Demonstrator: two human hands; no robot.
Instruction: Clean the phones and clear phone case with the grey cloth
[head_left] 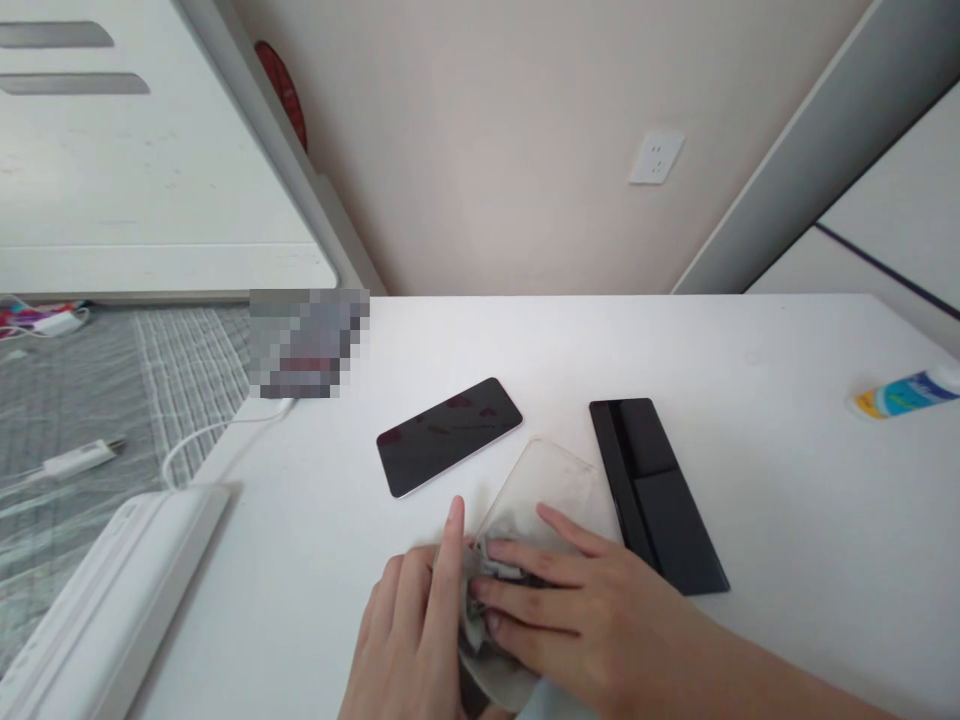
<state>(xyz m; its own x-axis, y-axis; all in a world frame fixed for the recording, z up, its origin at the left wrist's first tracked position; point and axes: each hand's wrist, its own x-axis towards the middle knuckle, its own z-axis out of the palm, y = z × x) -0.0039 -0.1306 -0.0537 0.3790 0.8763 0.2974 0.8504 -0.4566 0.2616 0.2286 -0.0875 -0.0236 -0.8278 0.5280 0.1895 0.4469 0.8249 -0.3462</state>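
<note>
A crumpled greyish cloth or pouch lies at the bottom centre, partly hidden by both hands. My left hand grips its left side, with the index finger pointing up and the other fingers curled. From the right, my right hand rests on it with fingers stretched out and apart; small white and dark bits show between the fingertips. Just beyond lies a clear phone case, its near end covered by my right hand. A black-screened phone is up and to the left. Right of the case sits a flat glossy black rectangle.
A white power strip runs along the table's left edge, with a white cable leading to a blurred-out item. At far right a small blue-and-yellow bottle lies on its side. The wall borders the white table.
</note>
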